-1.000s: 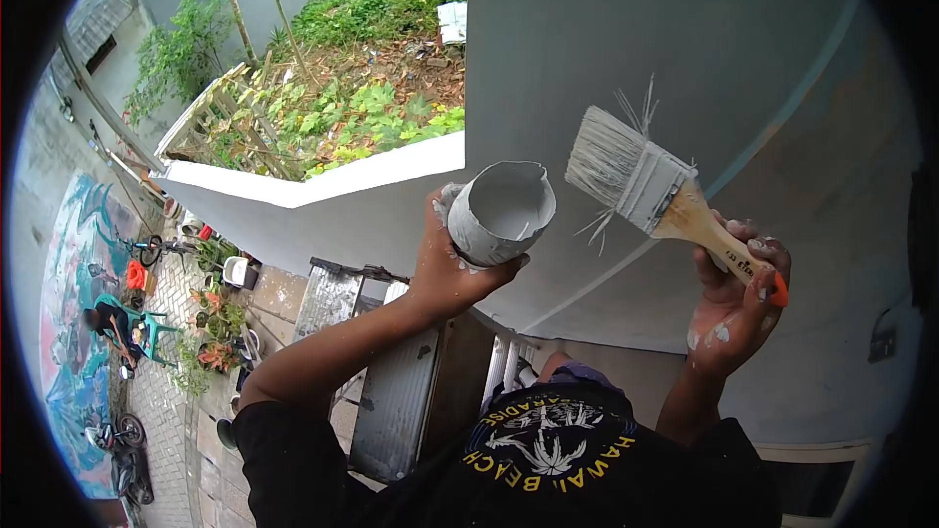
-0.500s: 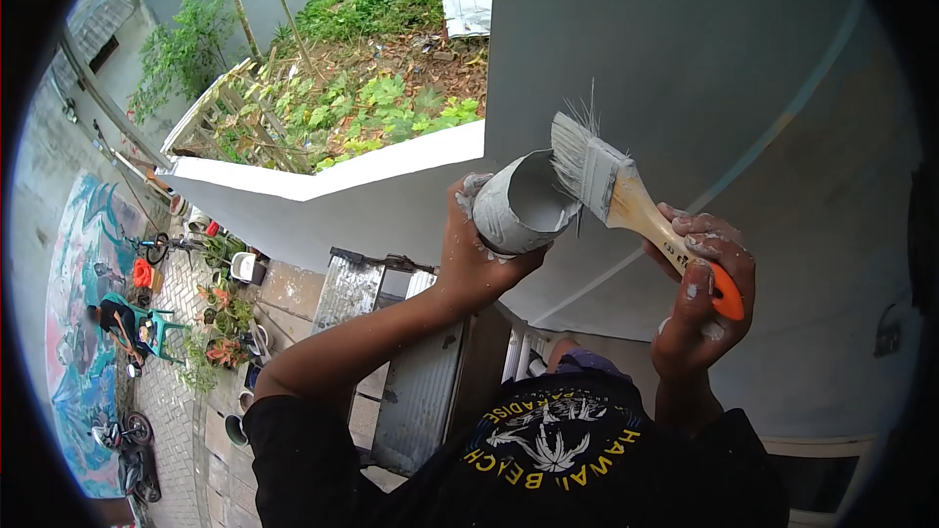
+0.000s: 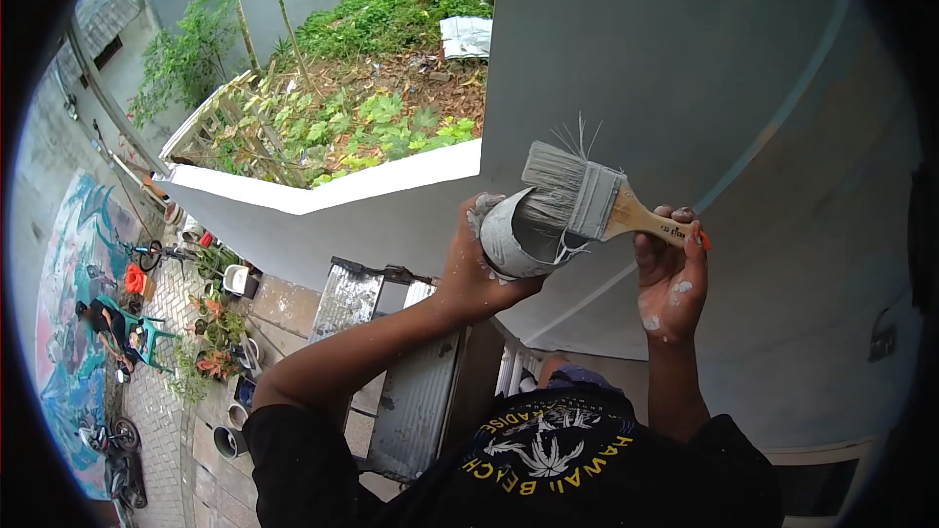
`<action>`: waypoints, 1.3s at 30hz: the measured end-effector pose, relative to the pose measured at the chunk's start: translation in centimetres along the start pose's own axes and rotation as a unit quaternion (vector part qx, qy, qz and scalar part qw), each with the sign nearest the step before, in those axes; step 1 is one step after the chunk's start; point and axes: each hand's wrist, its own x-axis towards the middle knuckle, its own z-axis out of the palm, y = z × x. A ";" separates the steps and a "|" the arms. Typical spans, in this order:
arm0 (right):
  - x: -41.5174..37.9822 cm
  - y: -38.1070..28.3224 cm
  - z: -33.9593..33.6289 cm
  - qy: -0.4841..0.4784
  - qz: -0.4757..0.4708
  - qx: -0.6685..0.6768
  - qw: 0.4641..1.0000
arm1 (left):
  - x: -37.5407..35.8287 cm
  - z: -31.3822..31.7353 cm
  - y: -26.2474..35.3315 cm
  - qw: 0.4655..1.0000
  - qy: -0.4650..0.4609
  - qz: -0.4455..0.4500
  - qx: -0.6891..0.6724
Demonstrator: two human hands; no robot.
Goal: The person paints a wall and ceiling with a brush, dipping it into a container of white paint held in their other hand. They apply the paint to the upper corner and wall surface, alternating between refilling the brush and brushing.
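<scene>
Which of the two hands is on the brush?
The right hand, holding the paintbrush by its wooden handle; the left hand instead holds the open grey container.

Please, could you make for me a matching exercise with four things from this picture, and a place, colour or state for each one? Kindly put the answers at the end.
1. Cup
2. Brush
3. Chair
4. Ledge

A. Green, with a seated person
B. In the right hand, bristles at a container's mouth
C. Bright white, edging the garden
D. In the left hand, tilted

Right pairs: 1-D, 2-B, 3-A, 4-C
</scene>
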 end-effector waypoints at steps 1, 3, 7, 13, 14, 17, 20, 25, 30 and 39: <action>0.0 0.0 -0.4 0.001 -0.005 0.000 1.000 | 0.0 0.0 0.0 1.000 -0.003 -0.002 -0.002; 0.1 -0.2 -1.1 -0.012 0.019 0.040 0.999 | 0.0 0.1 -0.2 1.000 -0.007 -0.005 -0.028; 0.5 -1.2 -1.9 -0.004 0.014 0.071 0.997 | 0.2 0.1 0.0 0.999 -0.015 -0.004 -0.036; 2.4 -5.4 -2.5 -0.034 -0.084 0.055 0.994 | -0.3 0.1 -0.9 0.999 -0.012 -0.028 -0.011; 2.7 -6.6 -2.3 -0.024 -0.111 0.014 0.993 | -0.1 0.2 -0.3 0.999 -0.007 -0.024 -0.036; 4.6 -11.6 -1.1 -0.029 -0.204 -0.109 0.972 | -0.1 0.1 -0.4 0.999 -0.015 -0.033 -0.029; 6.0 -16.8 1.5 -0.045 -0.290 -0.232 0.927 | 0.2 -0.1 0.4 0.998 -0.028 -0.049 -0.024; 10.0 -24.6 7.2 -0.117 -0.471 -0.449 0.751 | 0.4 0.0 0.8 0.998 -0.024 -0.035 -0.040; 14.2 -28.1 9.8 -0.113 -0.548 -0.536 0.632 | 0.2 0.2 0.3 0.997 -0.016 -0.040 -0.072; 19.4 -31.8 12.2 -0.153 -0.646 -0.653 0.365 | 0.2 -0.1 0.3 0.995 -0.062 -0.076 -0.033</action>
